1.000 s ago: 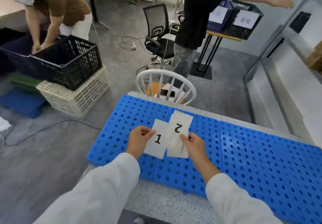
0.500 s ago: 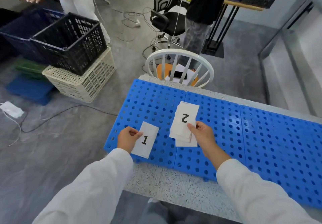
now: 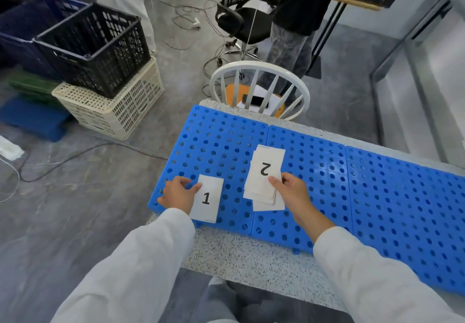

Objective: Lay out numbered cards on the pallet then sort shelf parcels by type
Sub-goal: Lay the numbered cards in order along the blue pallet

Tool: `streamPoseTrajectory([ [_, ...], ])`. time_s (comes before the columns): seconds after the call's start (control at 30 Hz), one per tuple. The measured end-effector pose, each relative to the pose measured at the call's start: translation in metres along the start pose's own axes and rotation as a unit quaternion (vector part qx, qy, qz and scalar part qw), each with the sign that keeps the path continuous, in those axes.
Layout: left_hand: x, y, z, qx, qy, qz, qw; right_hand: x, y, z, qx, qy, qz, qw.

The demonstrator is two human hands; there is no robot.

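Observation:
A blue perforated pallet (image 3: 327, 171) lies along a speckled stone counter. The white card marked 1 (image 3: 207, 198) lies near the pallet's front left corner, and my left hand (image 3: 177, 193) pinches its left edge. To its right my right hand (image 3: 289, 189) grips a small stack of white cards (image 3: 264, 176), with the card marked 2 on top, just above the pallet. The cards under the top one are hidden.
A white spindle-back chair (image 3: 259, 83) stands behind the counter's far edge. On the floor at left a black crate (image 3: 95, 46) sits on a cream crate (image 3: 110, 106), beside a dark blue bin (image 3: 22, 28). Two people stand at the back, near an office chair (image 3: 241, 23). Cables (image 3: 75, 156) cross the floor.
My left hand has drawn card 1 away from the stack, leftward and down onto the pallet's front left. The right hand keeps the stack. The view has tilted downward.

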State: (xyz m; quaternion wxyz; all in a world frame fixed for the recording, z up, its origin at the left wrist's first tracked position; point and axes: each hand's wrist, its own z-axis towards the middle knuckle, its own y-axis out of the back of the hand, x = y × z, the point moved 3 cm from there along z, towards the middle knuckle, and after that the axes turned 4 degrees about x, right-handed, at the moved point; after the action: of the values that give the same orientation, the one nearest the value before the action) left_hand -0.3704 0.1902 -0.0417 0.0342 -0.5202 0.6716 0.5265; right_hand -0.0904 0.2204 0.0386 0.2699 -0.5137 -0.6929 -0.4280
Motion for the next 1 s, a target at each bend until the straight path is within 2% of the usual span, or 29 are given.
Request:
streamPoseTrajectory([
  [0.1, -0.02, 0.004, -0.002, -0.009, -0.059, -0.024, 0.998, 0.0, 0.001, -0.005, 0.017, 0.01, -0.035, 0.999],
  [0.23, -0.082, -0.003, -0.02, 0.151, -0.196, -0.107, 0.963, 0.003, 0.017, -0.013, 0.064, 0.044, -0.121, 0.99],
  [0.33, -0.135, -0.01, -0.044, 0.229, -0.29, -0.081, 0.926, 0.004, 0.036, -0.014, 0.072, 0.045, -0.165, 0.983],
  [0.43, -0.175, -0.023, -0.064, 0.272, -0.342, -0.004, 0.899, 0.007, 0.056, -0.015, 0.068, 0.044, -0.169, 0.982],
  [0.53, -0.199, -0.037, -0.078, 0.268, -0.374, 0.062, 0.886, 0.005, 0.074, -0.024, 0.06, 0.05, -0.155, 0.985],
  [0.77, -0.219, -0.056, -0.104, 0.25, -0.384, 0.023, 0.888, -0.005, 0.105, -0.042, 0.053, 0.04, -0.072, 0.995],
  [1.0, -0.215, -0.067, -0.108, 0.265, -0.407, 0.052, 0.872, -0.03, 0.125, -0.05, 0.02, 0.019, -0.018, 0.999],
])
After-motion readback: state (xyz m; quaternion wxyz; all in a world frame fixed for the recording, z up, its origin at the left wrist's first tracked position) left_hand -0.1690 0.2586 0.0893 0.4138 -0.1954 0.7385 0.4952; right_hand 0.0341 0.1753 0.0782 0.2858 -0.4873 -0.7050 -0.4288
